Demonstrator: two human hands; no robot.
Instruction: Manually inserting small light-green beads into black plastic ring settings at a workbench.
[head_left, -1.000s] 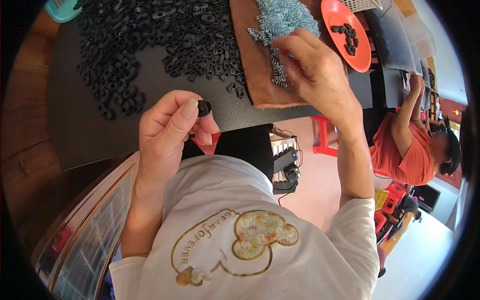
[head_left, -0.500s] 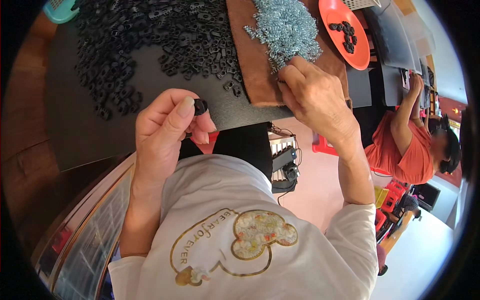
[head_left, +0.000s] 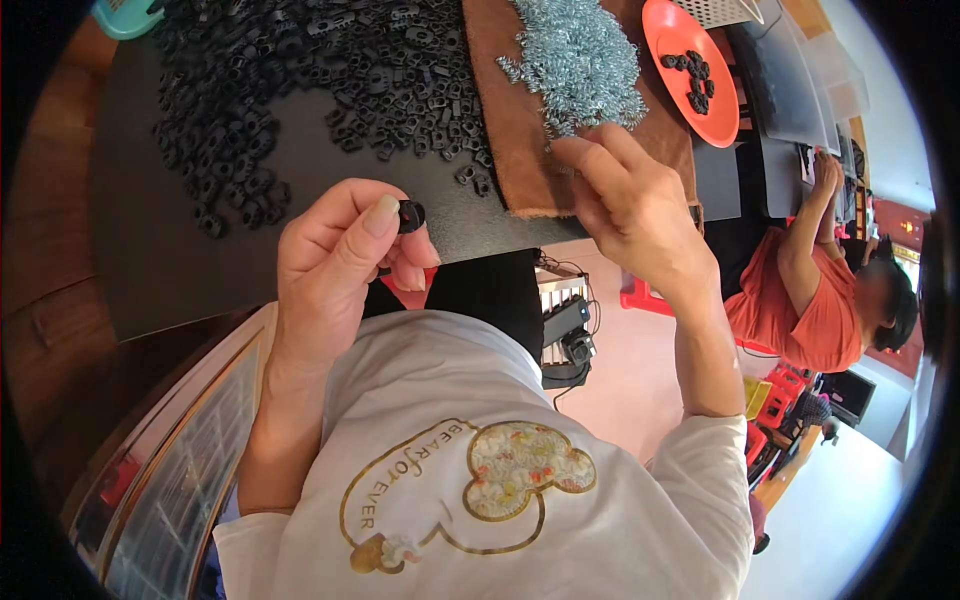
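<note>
My left hand (head_left: 335, 250) pinches a small black plastic cord-lock piece (head_left: 411, 216) between thumb and forefinger, just above the table's near edge. My right hand (head_left: 640, 205) hovers over the brown cloth, its fingers drawn together beside the near end of a heap of small metal springs (head_left: 580, 65). What those fingertips hold is too small and blurred to make out. Many loose black cord-lock pieces (head_left: 400, 85) are spread over the dark table to the left of the springs.
The brown cloth (head_left: 520, 180) lies under the springs on the dark table (head_left: 200, 290). To its right, an orange oval plate (head_left: 715, 125) holds several black pieces. A teal container (head_left: 122, 22) stands far left, a white perforated basket (head_left: 722, 10) far right. Another person in orange (head_left: 800, 310) sits at right.
My right hand has drawn back slightly from the springs toward me. My left hand, still pinching the black piece, has shifted slightly to the right.
</note>
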